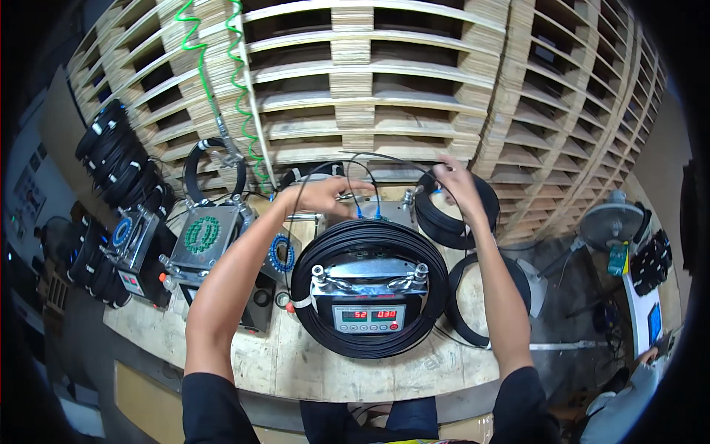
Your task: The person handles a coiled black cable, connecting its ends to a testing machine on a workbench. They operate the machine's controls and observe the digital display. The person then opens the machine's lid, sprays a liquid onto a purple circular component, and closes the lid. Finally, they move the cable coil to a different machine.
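Observation:
A large coil of black cable [318, 337] hangs around the front of a metal tester machine [370, 285] with a lit red display [370, 319]. Two blue connectors [378, 213] stand plugged into the machine's top, thin black cables rising from them. My left hand [325, 195] reaches over the top left of the machine, fingers stretched and apart, close beside these cables. Farther right, my right hand [460, 191] is raised above another black cable coil [451, 222]. A black cable arcs across toward it. Motion blurs its fingers, so I cannot make out whether they grip the cable.
Left of the coil stand further machines [200, 244], one topped with a ring of green connectors. Another cable coil [473, 337] lies on the wooden table [296, 370] at right. Stacked pallets [355, 81] rise behind. A fan [612, 222] and another person's sleeve [621, 414] are at right.

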A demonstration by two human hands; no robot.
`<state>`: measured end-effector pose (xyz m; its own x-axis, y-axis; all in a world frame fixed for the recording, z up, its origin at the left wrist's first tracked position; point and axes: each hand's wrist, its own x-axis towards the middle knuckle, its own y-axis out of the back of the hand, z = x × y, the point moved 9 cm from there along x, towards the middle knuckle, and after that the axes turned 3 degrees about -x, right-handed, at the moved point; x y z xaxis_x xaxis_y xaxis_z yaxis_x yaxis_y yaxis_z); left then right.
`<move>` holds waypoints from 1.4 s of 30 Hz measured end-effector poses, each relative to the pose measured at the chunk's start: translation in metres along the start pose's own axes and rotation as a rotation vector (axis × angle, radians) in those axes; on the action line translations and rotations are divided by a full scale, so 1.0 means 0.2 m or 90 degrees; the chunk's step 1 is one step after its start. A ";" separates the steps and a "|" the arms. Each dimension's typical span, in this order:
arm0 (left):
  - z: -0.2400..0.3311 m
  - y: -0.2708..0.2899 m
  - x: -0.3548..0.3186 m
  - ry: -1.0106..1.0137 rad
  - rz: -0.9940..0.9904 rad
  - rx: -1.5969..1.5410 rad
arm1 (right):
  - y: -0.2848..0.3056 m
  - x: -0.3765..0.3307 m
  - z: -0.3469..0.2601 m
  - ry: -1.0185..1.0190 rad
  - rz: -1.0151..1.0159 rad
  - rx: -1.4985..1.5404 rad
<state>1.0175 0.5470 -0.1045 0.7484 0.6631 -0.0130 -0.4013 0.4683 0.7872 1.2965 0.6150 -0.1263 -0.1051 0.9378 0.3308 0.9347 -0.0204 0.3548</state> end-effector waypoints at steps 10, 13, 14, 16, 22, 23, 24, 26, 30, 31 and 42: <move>-0.57 -0.02 0.07 0.385 0.066 -0.062 | -0.22 -0.69 -0.90 0.255 0.141 -0.110; -0.68 0.02 0.04 0.474 0.156 -0.169 | -0.32 -0.65 -0.69 0.186 0.131 -0.090; -0.67 -0.02 -0.02 0.493 0.217 -0.368 | -0.31 -0.64 -0.64 0.167 0.124 -0.125; -0.67 -0.05 -0.12 0.472 0.276 -0.582 | -0.30 -0.66 -0.67 0.175 0.147 -0.115; -0.85 -0.13 -0.23 0.347 0.390 -0.808 | -0.30 -0.68 -0.70 0.182 0.195 -0.117; -0.85 -0.13 -0.26 0.326 0.437 -0.816 | -0.30 -0.68 -0.70 0.183 0.192 -0.117; -0.84 -0.14 -0.29 0.324 0.443 -0.815 | -0.30 -0.68 -0.69 0.184 0.189 -0.117; -0.80 -0.11 -0.31 0.312 0.550 -0.718 | -0.29 -0.69 -0.70 0.192 0.192 -0.122; -0.77 -0.10 -0.36 0.257 0.674 -0.616 | -0.30 -0.69 -0.69 0.231 0.207 -0.115; -0.69 -0.09 -0.35 0.243 0.684 -0.645 | -0.28 -0.69 -0.68 0.244 0.220 -0.110; -0.77 -0.08 -0.42 0.277 0.665 -0.572 | -0.28 -0.70 -0.70 0.220 0.232 -0.086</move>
<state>0.8785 0.5737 -0.2107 -0.2402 0.9707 0.0036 -0.9669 -0.2390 -0.0898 1.2113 0.4357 -0.0704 0.0917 0.6926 0.7155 0.8820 -0.3900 0.2645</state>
